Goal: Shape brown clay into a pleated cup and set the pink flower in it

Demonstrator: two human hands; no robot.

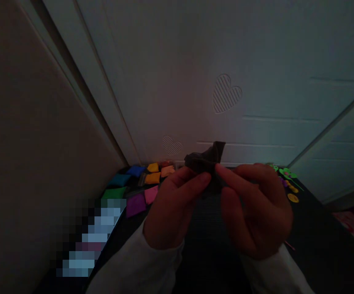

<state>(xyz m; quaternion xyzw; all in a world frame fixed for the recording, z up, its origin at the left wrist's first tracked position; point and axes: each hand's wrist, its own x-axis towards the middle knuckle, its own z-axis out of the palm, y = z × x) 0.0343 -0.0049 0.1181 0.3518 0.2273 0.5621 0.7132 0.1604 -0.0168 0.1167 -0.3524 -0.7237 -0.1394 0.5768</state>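
Dark crumpled piece (206, 158) sits above the black tabletop (210, 249), pinched in your left hand (175, 202). Your right hand (258, 216) has its index fingertip against it; can't tell if it grips. Looks light, thin, soft, easily creased; lower edge seems the best hold. Coloured packets (135, 205) left, green trinkets (287, 173) right. Your fingers hide its underside.

No lettering or number can be read, the bright rectangular screen (94, 241) at the left edge of the black table (207, 241) being pixelated, while embossed striped hearts (225, 94) mark the white panel (164, 61).
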